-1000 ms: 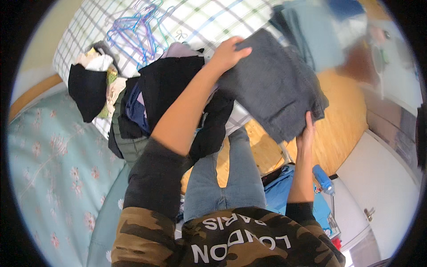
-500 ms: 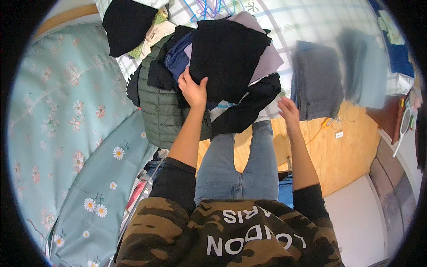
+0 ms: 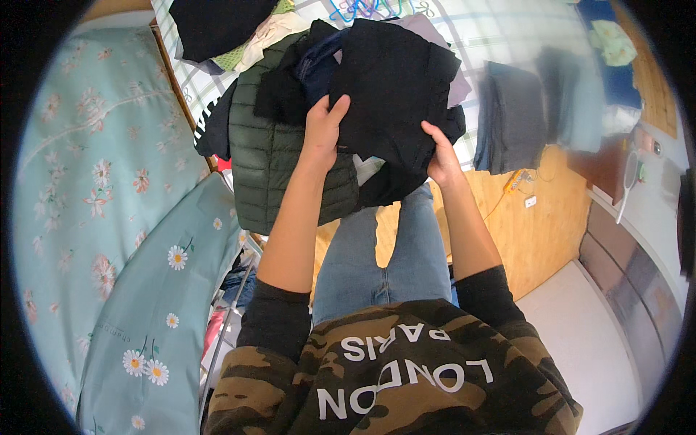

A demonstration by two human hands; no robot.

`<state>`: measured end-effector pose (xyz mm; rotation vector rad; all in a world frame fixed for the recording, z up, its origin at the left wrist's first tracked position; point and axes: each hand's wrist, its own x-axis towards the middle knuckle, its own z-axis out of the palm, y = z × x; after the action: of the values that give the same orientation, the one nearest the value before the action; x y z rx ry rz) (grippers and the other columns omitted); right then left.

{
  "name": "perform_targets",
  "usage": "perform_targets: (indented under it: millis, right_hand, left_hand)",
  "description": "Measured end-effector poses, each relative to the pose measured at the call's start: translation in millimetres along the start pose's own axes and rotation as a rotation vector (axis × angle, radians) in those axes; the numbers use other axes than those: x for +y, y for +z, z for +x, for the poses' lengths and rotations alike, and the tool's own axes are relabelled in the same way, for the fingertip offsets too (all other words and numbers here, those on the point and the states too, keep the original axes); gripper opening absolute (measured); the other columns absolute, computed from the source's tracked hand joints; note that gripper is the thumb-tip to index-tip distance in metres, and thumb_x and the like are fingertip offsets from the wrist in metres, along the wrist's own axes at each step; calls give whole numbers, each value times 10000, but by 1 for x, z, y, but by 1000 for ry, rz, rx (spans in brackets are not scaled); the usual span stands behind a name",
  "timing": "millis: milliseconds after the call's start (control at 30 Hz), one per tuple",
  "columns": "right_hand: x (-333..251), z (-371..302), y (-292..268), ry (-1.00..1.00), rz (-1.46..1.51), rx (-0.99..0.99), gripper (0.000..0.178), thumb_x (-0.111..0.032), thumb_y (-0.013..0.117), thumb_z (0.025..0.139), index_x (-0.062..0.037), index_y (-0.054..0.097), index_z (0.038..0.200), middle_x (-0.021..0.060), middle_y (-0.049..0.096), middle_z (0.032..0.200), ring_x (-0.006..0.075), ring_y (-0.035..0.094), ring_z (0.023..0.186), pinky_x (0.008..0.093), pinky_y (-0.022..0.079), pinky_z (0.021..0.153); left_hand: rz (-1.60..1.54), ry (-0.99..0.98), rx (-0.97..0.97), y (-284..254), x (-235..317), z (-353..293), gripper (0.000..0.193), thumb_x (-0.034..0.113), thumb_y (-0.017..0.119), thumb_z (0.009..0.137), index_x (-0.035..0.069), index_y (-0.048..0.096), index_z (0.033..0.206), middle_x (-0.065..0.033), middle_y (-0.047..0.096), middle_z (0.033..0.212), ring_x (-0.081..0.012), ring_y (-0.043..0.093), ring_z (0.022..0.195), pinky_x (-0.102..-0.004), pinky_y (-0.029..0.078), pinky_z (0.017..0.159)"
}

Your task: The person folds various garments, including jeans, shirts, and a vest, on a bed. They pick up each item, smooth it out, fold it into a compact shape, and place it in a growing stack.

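Observation:
A black garment [image 3: 395,83] lies on top of a heap of clothes in front of me. My left hand [image 3: 325,133] grips its near left edge, thumb on top and the other fingers hidden beneath. My right hand [image 3: 442,158] pinches the same cloth at its near right corner. Left of it, a dark green quilted jacket [image 3: 264,163] hangs toward me over the bed's edge. Dark blue denim [image 3: 317,69] pokes out between other black clothes by my left hand. Some lilac cloth [image 3: 459,88] shows behind the black garment.
Folded dark grey trousers [image 3: 513,119] and light blue jeans [image 3: 582,109] lie on the checked bed sheet [image 3: 500,25] at the right. Coloured hangers [image 3: 366,9] are at the far side. A flowered teal cover [image 3: 94,174] stands left. An orange power strip [image 3: 516,181] rests on the floor.
My right hand has moved left from the open space beside the heap and taken hold of the black garment. My left hand has closed on its other edge. The view has shifted slightly.

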<state>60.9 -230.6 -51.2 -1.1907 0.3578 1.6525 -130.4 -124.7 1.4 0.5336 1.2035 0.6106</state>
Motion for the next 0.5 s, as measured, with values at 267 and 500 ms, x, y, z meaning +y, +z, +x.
perform_targets:
  millis: [267,500]
  right_hand:
    - [-54,-13,22,-11,263,-117,442,-465,586,778,-134,556,1069,67,588,1041,243,530,950,464,414,843]
    - [-51,15,15,-51,194,-73,323,-220,522,824,-65,508,1107,98,578,1075,264,537,1002,437,388,912]
  left_hand:
    - [-688,-337,-474,47,61,78,216,10,624,762,-1,472,915,-91,489,806,-191,506,641,-301,476,551]
    - [-671,-280,-633,110,130,107,112,86,484,864,11,492,781,-31,537,644,-144,559,570,-320,508,686]
